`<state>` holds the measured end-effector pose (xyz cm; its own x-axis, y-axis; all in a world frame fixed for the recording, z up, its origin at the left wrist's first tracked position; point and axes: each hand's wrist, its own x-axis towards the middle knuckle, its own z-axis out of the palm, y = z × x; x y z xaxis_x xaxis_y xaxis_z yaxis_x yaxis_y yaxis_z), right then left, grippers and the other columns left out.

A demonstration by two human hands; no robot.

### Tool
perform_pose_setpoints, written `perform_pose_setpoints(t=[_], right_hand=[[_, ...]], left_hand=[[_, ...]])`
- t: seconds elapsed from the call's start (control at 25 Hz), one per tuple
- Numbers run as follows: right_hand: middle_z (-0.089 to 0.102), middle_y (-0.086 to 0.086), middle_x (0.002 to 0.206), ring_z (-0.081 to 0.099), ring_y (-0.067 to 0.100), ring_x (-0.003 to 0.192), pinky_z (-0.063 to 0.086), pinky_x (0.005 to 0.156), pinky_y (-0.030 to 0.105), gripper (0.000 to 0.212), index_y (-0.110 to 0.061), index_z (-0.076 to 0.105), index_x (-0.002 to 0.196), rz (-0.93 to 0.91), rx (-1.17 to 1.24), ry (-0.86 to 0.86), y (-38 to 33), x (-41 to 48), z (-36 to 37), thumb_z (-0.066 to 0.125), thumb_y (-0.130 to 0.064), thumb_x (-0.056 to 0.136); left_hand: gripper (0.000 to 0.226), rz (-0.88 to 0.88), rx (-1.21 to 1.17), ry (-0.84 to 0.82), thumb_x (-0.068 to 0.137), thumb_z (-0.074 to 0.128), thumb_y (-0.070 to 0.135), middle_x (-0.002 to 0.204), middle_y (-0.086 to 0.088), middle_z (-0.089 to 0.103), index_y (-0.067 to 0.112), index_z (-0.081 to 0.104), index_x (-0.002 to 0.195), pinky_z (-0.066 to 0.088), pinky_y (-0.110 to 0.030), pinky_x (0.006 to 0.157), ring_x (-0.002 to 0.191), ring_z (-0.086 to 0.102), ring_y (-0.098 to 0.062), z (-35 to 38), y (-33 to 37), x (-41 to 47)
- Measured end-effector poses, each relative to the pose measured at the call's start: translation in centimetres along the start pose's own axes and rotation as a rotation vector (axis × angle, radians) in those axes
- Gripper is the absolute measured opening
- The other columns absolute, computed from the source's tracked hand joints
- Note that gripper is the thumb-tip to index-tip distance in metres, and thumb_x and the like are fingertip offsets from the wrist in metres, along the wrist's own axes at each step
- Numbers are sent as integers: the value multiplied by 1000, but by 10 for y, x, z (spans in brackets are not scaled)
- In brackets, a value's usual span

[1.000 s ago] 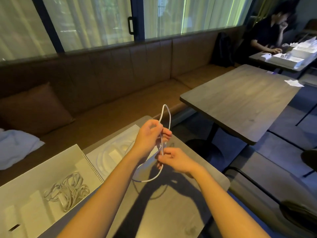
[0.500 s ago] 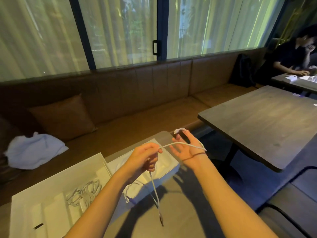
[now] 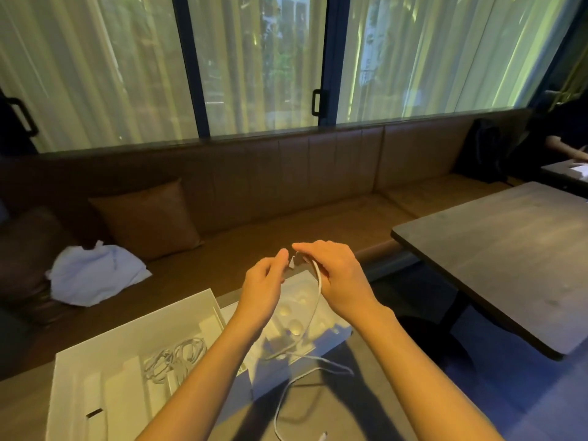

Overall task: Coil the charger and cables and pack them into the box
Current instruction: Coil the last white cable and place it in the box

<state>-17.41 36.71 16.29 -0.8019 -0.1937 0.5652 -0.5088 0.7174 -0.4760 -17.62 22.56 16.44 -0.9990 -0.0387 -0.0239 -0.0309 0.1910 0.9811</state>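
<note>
- The right hand (image 3: 337, 278) is raised above the near table (image 3: 334, 409), back to the camera. Its fingers are closed over the upper end of a white cable (image 3: 313, 313).
- A small white plug (image 3: 293, 261) shows just past the right hand's fingertips, between the two hands.
- The left hand (image 3: 264, 288) is close beside it, thumb reaching up towards the plug. Its fingers are hidden behind the hand, so whether it grips or touches anything cannot be told.
- The cable hangs down from the right hand, crosses a white moulded tray (image 3: 327, 326), then loops loosely over the table. Its free connector (image 3: 323, 436) lies at the bottom edge of the view.
- The moulded tray, with rounded hollows, lies under the hands and is partly covered by both forearms.
- To its left sits the open white box (image 3: 127, 329), its near corner cut off. In it lies a bundle of coiled cables (image 3: 178, 354); the pale blocks beside them are hard to identify.
- Beyond the table runs a brown bench (image 3: 286, 230) with a cushion (image 3: 146, 218) and a crumpled white cloth (image 3: 95, 275).
- To the right is a second table (image 3: 509, 265). At the far right edge, a person (image 3: 566, 144) is mostly cut off.
</note>
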Motion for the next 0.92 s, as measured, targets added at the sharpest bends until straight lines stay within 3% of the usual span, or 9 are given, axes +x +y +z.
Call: perform_pose_setpoints(t=[0.12, 0.24, 0.32, 0.4, 0.48, 0.6, 0.72, 0.84, 0.92], right_hand=[[70, -1, 103, 61, 14, 97, 47, 92, 29, 29, -21, 64, 117, -176, -49, -16, -9, 6, 0, 64, -16, 88], [68, -5, 106, 58, 10, 102, 47, 92, 35, 30, -25, 63, 117, -222, 7, -124, -15, 8, 3, 55, -34, 90], [67, -8, 106, 55, 5, 102, 46, 92, 32, 24, -27, 63, 114, -260, 20, -159, -21, 3, 11, 56, -25, 91], [66, -12, 103, 54, 1, 99, 47, 90, 23, 26, -26, 67, 107, -143, 194, -196, -29, -1, 13, 54, -9, 92], [67, -9, 96, 60, 3, 93, 50, 83, 18, 29, -16, 70, 100, 87, 515, -267, -33, 3, 6, 47, 1, 94], [70, 4, 91, 66, 15, 90, 54, 81, 27, 26, -6, 70, 99, 261, 806, -321, -27, 12, -5, 45, -2, 95], [67, 9, 79, 64, 18, 66, 56, 66, 26, 16, -11, 58, 108, 325, 789, -421, -23, 16, -10, 54, -7, 93], [61, 8, 66, 53, 13, 49, 47, 48, 23, 10, -8, 59, 101, 375, 674, -291, -19, 14, 0, 56, -14, 93], [59, 5, 64, 49, 13, 46, 44, 44, 23, 17, -11, 59, 99, 404, 645, -336, -22, 5, 17, 46, -21, 99]], left_hand=[[40, 83, 84, 61, 93, 39, 53, 115, -5, 61, 21, 61, 103, 46, -30, 84, 102, 57, -18, -11, 0, 0], [55, -188, -164, -145, 92, 36, 56, 98, -15, 70, 12, 68, 92, 55, -36, 83, 90, 66, -27, -22, 12, -2], [52, -222, -191, -233, 93, 40, 52, 97, -16, 71, 10, 69, 90, 55, -37, 86, 93, 67, -29, -33, 17, -2], [46, -113, -115, -302, 96, 42, 43, 97, -16, 71, 8, 71, 93, 52, -37, 92, 96, 66, -28, -44, 15, -1], [44, -67, -134, -366, 97, 44, 35, 86, -18, 67, 1, 70, 87, 53, -35, 84, 81, 64, -25, -55, 13, 0], [30, -124, -121, -499, 94, 51, 24, 77, -13, 61, 0, 65, 84, 51, -30, 73, 73, 57, -21, -70, 10, -1], [19, -205, -106, -587, 90, 58, 17, 77, -10, 67, 5, 73, 89, 54, -28, 72, 71, 62, -17, -78, 14, -6], [14, -268, -424, -540, 75, 65, 14, 73, -8, 70, 7, 76, 79, 59, -25, 66, 67, 67, -15, -77, 25, -14], [13, -209, -610, -432, 72, 66, 12, 76, -10, 73, 8, 77, 75, 61, -27, 70, 71, 71, -16, -69, 28, -16]])
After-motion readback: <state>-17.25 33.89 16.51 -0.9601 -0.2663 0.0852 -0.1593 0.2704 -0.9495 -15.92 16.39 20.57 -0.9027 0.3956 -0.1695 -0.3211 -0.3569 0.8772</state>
